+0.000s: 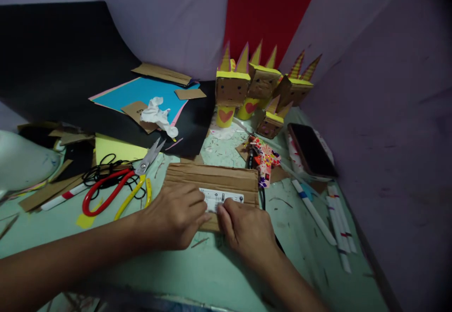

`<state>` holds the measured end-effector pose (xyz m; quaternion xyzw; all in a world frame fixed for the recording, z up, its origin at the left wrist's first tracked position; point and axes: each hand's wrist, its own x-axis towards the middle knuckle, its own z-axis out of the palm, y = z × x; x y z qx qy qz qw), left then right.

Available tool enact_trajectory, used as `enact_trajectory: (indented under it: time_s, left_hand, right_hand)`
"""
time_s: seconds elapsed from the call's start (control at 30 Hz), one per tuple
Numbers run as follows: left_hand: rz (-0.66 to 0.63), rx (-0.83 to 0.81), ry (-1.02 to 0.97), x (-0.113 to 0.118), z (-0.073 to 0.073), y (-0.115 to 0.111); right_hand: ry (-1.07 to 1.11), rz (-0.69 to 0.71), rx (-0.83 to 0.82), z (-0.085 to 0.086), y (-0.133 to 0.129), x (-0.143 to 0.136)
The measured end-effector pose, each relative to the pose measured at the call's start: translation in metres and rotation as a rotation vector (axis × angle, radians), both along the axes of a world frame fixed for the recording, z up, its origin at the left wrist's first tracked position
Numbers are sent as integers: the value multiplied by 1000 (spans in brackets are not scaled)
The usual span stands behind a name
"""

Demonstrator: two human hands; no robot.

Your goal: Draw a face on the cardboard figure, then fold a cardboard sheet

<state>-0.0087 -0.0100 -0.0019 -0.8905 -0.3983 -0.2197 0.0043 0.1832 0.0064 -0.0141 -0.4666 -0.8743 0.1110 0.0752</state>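
Observation:
A ridged piece of brown cardboard [212, 173] lies in front of me with a white printed label [226, 198] on its face. My left hand [178, 215] is closed over the left part of the cardboard, its curled fingers reaching the label's left end. At the lower right, my right hand [249, 229] is also closed, with the thumb pressed by the label's lower edge. My fingers hide the cardboard's near corners, and whether they pinch the label itself does not show.
Scissors [143, 167] with red and yellow handles lie open at left beside tangled black cord [106, 173]. A floral glue gun [263, 159] rests beyond the cardboard. Box-headed cardboard figures [231, 90] stand at the back. A phone [310, 149] and white markers [314, 213] lie right.

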Motion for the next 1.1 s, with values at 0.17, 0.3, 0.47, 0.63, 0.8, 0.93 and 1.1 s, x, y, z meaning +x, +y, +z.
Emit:
enact_trajectory:
  time_s: [0.17,0.3,0.47,0.63,0.8,0.93,1.1]
  left_hand:
    - [-1,229,73,0,-7,-27]
    - [-36,246,39,-1,-10,-36]
    - [-31,178,114,-3,-18,-37]
    - [12,126,145,-3,-22,-40]
    - [-5,-129,130,-4,-12,-30]
    - [-20,-248,86,-5,-2,-16]
    - [-35,-338,64,-5,5,-3]
  right_hand:
    - [10,-49,125,-8,-5,-2]
    - [210,7,409,-14,-17,2]
    - [278,130,474,-21,-30,12]
    - [289,225,386,-26,-26,19]
    - [365,279,218,-23,-12,21]
    - [399,218,20,-10,0,18]
    - [203,198,1,1,-11,11]
